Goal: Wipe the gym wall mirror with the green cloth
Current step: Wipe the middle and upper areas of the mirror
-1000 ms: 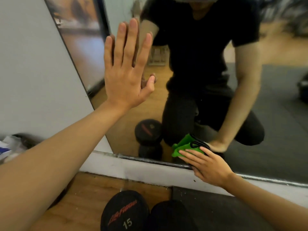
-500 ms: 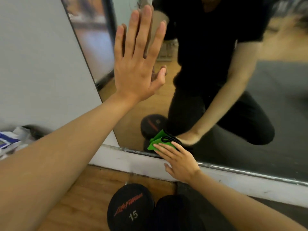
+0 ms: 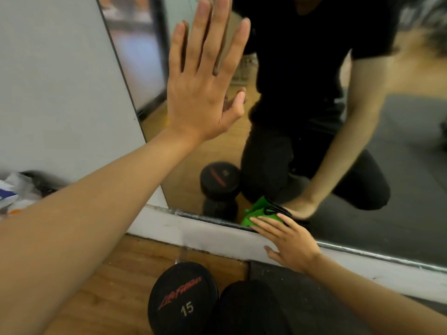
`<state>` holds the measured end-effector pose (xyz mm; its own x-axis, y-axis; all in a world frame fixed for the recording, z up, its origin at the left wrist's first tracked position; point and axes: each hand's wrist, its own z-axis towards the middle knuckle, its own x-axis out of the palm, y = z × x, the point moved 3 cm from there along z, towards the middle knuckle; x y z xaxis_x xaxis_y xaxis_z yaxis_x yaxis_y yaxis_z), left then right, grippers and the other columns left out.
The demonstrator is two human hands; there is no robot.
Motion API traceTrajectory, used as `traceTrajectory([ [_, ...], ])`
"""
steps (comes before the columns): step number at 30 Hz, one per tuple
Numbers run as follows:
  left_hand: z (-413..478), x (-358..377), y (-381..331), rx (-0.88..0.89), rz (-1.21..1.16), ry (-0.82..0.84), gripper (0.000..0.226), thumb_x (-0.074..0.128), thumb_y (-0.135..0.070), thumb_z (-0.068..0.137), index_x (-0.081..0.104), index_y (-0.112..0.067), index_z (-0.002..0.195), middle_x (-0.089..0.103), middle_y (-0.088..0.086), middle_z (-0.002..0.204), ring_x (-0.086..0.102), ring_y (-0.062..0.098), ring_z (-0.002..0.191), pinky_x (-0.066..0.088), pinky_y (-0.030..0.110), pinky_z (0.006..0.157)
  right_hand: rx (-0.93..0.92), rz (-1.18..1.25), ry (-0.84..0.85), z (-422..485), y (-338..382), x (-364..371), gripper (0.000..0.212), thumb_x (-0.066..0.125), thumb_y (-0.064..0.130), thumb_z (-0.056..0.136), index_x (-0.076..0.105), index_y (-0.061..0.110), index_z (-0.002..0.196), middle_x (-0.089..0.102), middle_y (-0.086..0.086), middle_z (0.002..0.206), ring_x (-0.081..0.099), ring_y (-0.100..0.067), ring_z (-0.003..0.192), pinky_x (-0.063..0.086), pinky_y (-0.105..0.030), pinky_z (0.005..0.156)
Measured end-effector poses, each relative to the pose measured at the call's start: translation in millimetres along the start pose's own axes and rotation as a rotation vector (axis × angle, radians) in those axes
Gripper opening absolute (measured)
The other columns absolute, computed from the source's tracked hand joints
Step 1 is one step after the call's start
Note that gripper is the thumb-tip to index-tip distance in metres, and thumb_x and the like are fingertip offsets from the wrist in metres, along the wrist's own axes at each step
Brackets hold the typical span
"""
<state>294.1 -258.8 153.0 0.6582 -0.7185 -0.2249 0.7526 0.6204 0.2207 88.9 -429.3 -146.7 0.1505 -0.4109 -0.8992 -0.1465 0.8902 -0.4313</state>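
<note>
Along the bottom edge of the mirror, the right hand presses the green cloth against it with straight fingers while the left hand lies flat and spread higher up, so wiping looks underway and the next stroke probably needs steady sideways pressure

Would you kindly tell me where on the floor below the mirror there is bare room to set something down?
Free: the wood floor between the baseboard and the dumbbell, and the black mat below the right hand. Crowded: the clutter at far left against the wall.
</note>
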Motion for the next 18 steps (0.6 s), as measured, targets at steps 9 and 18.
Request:
traceTrajectory([
  [9,0,0,4,0.005,-0.014,-0.028,0.069,0.043,-0.049,0.098,0.038,-0.007,0.154,0.033,0.029,0.156,0.006,0.024,0.160,0.020,0.060,0.126,-0.004,-0.006,0.020,-3,3,-4,0.071,0.034,0.048,0.100,0.028,0.019,0.165,0.022,0.005,0.172,0.023,-0.013,0.154,-0.010,-0.040,0.130],
  [18,-6,-6,0,0.022,0.007,0.058,0.074,0.048,-0.047,0.101,0.029,-0.010,0.163,0.020,0.022,0.164,0.015,0.038,0.158,0.009,0.055,0.129,0.239,0.055,0.181,-109,-90,-53,0.058,0.022,0.047,0.110,0.026,0.028,0.164,0.037,0.008,0.165,0.044,-0.018,0.147,-0.005,-0.041,0.130],
])
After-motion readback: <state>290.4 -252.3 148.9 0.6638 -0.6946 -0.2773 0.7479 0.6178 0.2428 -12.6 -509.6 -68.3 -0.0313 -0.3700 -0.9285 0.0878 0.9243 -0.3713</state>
